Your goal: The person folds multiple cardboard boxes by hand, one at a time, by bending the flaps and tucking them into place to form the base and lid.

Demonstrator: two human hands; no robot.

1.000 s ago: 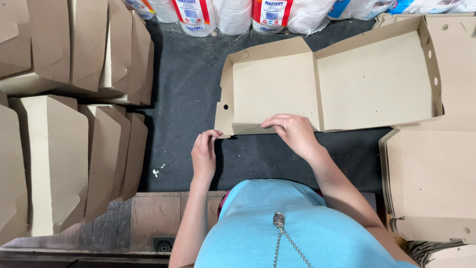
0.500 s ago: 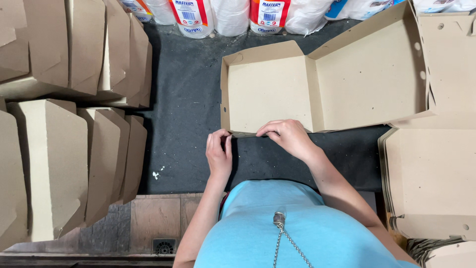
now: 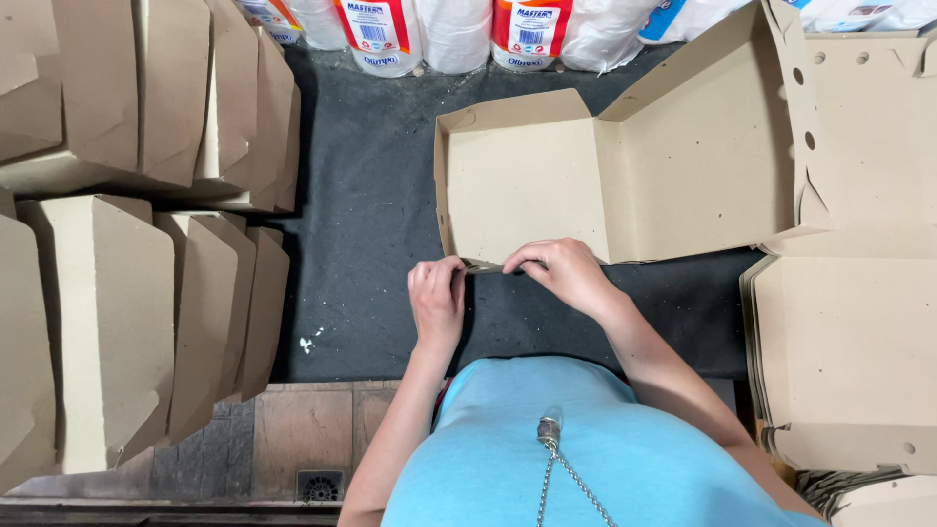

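Note:
A brown cardboard box (image 3: 547, 176) lies open on the dark mat (image 3: 371, 234), its tray part on the left with raised walls and its wide lid spread to the right. My left hand (image 3: 436, 298) pinches the near left corner of the tray's front wall. My right hand (image 3: 561, 273) grips the same front wall just to the right, fingers curled over its edge. Both hands sit close together at the box's near edge.
Rows of folded cardboard boxes (image 3: 117, 322) stand on the left. A stack of flat unfolded box blanks (image 3: 849, 342) lies at the right. Plastic-wrapped paper rolls (image 3: 449, 29) line the far edge. A wooden table edge (image 3: 303, 420) runs below the mat.
The box has turned and shifted right, and its near wall now stands up. Both hands moved closer together onto the front wall near the left corner.

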